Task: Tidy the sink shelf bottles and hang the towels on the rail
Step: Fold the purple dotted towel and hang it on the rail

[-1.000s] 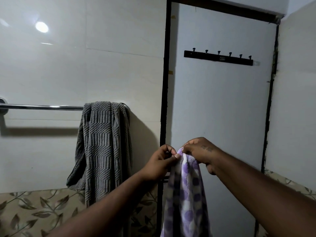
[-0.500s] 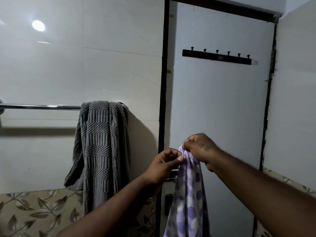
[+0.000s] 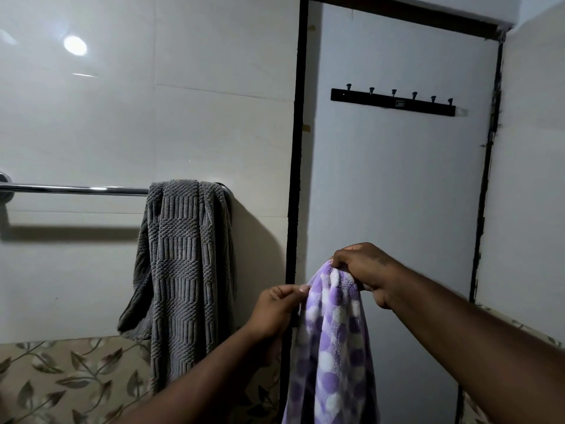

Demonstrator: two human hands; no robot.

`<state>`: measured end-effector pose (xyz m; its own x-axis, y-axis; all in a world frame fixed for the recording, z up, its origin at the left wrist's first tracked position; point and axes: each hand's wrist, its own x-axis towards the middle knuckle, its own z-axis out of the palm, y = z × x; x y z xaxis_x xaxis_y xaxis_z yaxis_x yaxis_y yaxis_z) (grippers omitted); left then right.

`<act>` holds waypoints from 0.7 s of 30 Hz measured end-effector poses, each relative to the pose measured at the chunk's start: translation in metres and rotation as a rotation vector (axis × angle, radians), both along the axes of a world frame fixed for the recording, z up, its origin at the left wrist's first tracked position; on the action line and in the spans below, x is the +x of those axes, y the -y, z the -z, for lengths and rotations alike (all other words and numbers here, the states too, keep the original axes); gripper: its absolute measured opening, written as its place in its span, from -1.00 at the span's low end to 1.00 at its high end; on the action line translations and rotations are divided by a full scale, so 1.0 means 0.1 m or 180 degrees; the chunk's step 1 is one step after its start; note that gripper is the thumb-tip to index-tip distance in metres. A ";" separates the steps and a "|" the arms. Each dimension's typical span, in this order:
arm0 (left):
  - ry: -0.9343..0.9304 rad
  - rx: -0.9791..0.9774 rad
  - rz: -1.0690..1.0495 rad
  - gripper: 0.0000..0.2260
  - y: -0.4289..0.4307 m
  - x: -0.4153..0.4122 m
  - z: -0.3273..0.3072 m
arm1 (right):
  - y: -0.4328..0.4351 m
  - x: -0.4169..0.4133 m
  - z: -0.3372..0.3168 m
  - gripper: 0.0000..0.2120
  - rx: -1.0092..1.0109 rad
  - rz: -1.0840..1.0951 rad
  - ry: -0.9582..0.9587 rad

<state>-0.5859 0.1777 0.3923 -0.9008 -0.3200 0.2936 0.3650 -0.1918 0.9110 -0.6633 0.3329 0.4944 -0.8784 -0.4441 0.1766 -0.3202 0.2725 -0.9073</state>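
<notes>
**Second towel held up, rail half free**

Door [image 3: 397,209] behind the grips; hook rack [image 3: 393,103] high above them. Rail [image 3: 76,189] up and left of the left grip, bare but for the grey towel [image 3: 183,270] draped over its near end. Purple towel [image 3: 333,347], fleecy with pale checks, hangs limp beneath both grips. Right hand [image 3: 363,270] clenched on the bunched top, carrying the weight. Left hand [image 3: 278,304] pinches the edge just beside it, probably to draw the top out flat before draping over the rail.
</notes>
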 end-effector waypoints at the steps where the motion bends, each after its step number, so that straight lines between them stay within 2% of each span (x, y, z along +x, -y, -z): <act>1: -0.0132 -0.0076 -0.0113 -0.71 0.02 0.00 -0.02 | 0.00 -0.01 -0.01 -0.93 -0.0015 -0.0006 0.0011; 8: -0.0442 -0.0427 -0.0180 -0.72 -0.04 -0.04 0.09 | 0.03 0.00 -0.06 -0.93 -0.0106 0.0013 -0.0120; 15: -0.0486 -0.0906 -0.0079 -0.84 -0.03 -0.02 0.11 | 0.01 -0.03 -0.03 -0.92 0.0017 0.0062 -0.0175; 18: -0.0364 -0.1080 0.0165 -0.86 -0.02 0.02 0.17 | 0.02 -0.05 0.01 -0.93 0.0038 0.0127 -0.0205; 21: -0.0073 -0.1100 0.0555 -0.73 -0.03 0.06 0.32 | 0.01 -0.08 0.02 -0.91 -0.0081 0.0283 -0.0163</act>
